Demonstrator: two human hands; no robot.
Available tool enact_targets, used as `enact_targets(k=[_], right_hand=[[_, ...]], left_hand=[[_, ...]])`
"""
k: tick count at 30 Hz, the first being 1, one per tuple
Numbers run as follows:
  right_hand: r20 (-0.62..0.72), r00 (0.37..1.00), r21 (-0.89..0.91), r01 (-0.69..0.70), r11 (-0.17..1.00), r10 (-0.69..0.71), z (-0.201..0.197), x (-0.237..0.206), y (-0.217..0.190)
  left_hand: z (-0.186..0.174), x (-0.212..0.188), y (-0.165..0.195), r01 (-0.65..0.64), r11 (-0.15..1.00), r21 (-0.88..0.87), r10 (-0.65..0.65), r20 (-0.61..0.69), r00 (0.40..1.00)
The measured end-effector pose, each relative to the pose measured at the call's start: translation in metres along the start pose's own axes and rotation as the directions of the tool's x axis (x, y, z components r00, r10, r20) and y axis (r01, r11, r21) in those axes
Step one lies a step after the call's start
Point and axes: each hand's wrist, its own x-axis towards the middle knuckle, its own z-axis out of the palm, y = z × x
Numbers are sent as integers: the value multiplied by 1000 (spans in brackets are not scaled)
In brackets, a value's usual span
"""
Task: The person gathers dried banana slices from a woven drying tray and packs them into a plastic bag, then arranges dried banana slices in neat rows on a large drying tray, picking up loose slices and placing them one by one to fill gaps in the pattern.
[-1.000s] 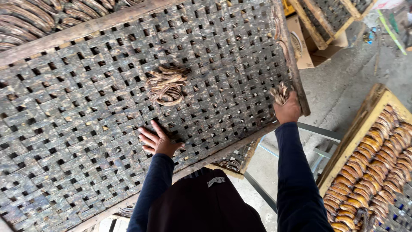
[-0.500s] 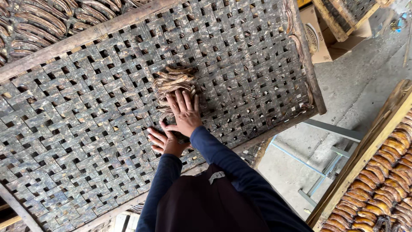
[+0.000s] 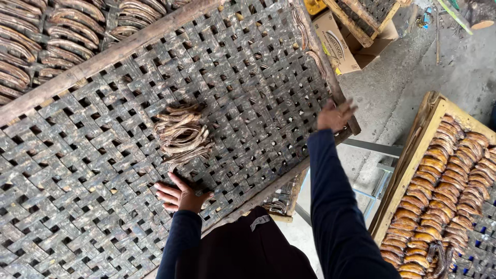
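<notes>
Left hand [image 3: 180, 195] flat on woven tray [image 3: 77, 170], right hand [image 3: 335, 114] open, empty

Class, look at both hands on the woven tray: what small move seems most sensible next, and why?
Probably the right hand reaches to the strips on the tray edge. It hovers open and empty near that frame, while the left hand lies flat beside the gathered pile.

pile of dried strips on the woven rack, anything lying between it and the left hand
Nothing visible. Only bare woven rack lies between the left hand and the pile of dried strips just above it. The right hand is off by the rack's right edge.
</notes>
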Motion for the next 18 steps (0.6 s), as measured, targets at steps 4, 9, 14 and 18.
enact_targets(k=[4,9,14,18], right_hand=[[-43,992,-214,106,971,-118,9,-18,22],[-45,998,-244,-54,968,45,8,-41,25],[-80,988,-235,113,965,-135,-7,-30,3],[-145,889,285,458,842,-435,12,2,-42]], left_hand=[[0,1,-2,8,999,35,-9,13,1000],[-2,-3,-6,59,995,81,-61,31,998],[-2,6,-10,48,994,100,-53,48,997],[2,7,-16,31,997,77,-33,32,999]])
